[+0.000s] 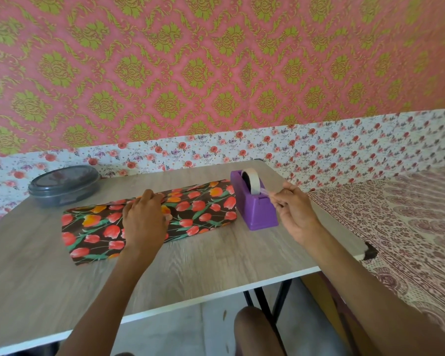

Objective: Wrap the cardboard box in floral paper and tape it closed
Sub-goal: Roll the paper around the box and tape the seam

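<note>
Dark floral paper (203,209) with red and orange tulips lies folded over the box on the wooden table (216,260); the cardboard itself is hidden under it. My left hand (144,219) presses flat on the paper's overlapping edges near the middle. A purple tape dispenser (254,209) with a white tape roll stands just right of the wrapped box. My right hand (293,209) pinches the clear tape end (266,192) drawn out from the dispenser's cutter.
A grey round lidded container (64,185) sits at the table's back left. The wall stands right behind the table. A bed with a patterned cover (409,227) lies along the right edge. My knee (252,330) shows below the table's front edge.
</note>
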{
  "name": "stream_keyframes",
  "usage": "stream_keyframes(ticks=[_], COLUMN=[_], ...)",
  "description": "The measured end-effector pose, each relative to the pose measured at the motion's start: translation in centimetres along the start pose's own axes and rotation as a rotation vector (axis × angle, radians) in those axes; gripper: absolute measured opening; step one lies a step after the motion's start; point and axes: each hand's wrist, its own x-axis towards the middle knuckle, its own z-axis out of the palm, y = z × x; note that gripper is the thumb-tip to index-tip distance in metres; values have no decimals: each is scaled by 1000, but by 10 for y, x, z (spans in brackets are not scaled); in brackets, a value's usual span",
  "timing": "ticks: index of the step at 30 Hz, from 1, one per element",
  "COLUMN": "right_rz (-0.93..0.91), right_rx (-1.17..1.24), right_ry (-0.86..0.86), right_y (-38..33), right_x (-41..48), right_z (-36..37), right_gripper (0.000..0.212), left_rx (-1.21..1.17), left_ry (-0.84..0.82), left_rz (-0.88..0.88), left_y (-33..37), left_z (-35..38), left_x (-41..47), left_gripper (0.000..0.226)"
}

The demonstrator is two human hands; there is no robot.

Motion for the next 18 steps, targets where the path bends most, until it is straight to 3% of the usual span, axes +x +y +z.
stream_keyframes(ticks=[2, 10, 18], right_rz=[-3, 74, 102], right_rx=[14, 36, -338], right_ry=[-17, 55, 150], right_y=[2, 13, 14], right_x=[-3, -16, -22], right_z=[1, 0, -7], right_gripper=[30, 31, 11], left_rx=[-3, -7, -4], left_ry=[0, -3, 1], left_rz=[-1, 9, 12], left_y=[0, 1, 1], left_z=[0, -2, -3], left_x=[0, 0, -2], left_gripper=[43, 41, 42])
